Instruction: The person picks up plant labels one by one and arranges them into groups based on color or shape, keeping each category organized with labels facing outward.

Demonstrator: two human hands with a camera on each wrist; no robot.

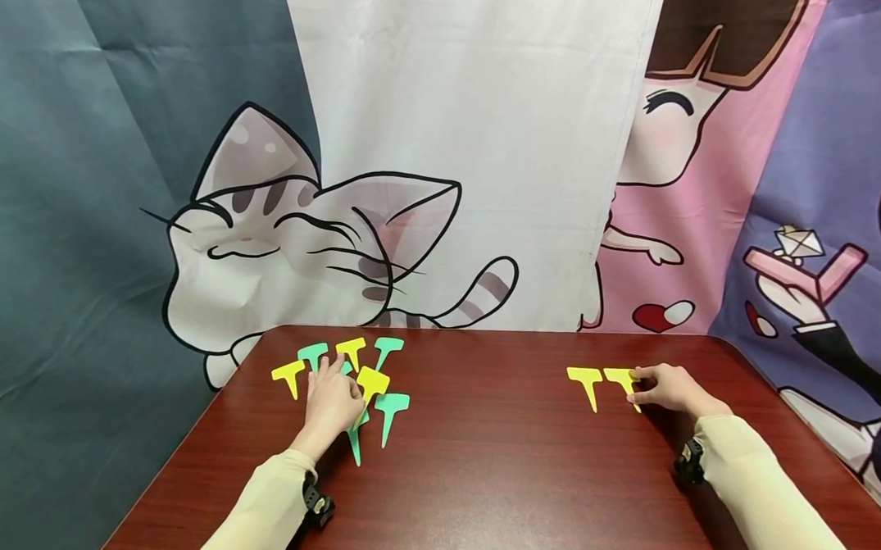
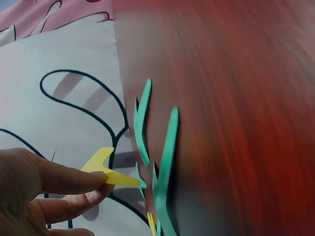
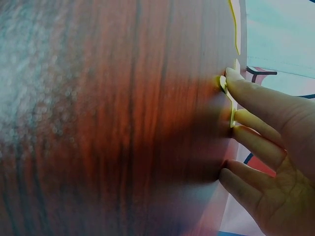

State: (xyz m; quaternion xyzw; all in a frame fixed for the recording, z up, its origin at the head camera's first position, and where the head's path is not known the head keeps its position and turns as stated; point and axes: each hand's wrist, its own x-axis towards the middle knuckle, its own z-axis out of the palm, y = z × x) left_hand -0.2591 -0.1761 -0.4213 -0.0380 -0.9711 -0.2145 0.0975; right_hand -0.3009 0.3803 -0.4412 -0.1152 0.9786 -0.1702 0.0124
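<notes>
My left hand [image 1: 333, 401] pinches a yellow T-shaped plant label [image 1: 373, 381] between thumb and fingers. In the left wrist view this yellow label [image 2: 118, 177] is raised above the table. Around and under that hand lie several green plant labels [image 1: 391, 403] and two more yellow ones [image 1: 288, 370], one partly covered by the fingers. At the right, my right hand [image 1: 670, 390] holds a yellow plant label [image 1: 618, 375] by its right side, low at the tabletop. Its thumb and fingers meet the label [image 3: 232, 110] in the right wrist view. Just left of it lies another yellow label [image 1: 584, 374].
The labels lie on a dark red-brown wooden table [image 1: 478, 470] with rounded far corners. Behind its far edge hangs a printed cloth [image 1: 476, 76] with a cartoon cat and figures. A wide stretch of tabletop separates the left group from the right labels.
</notes>
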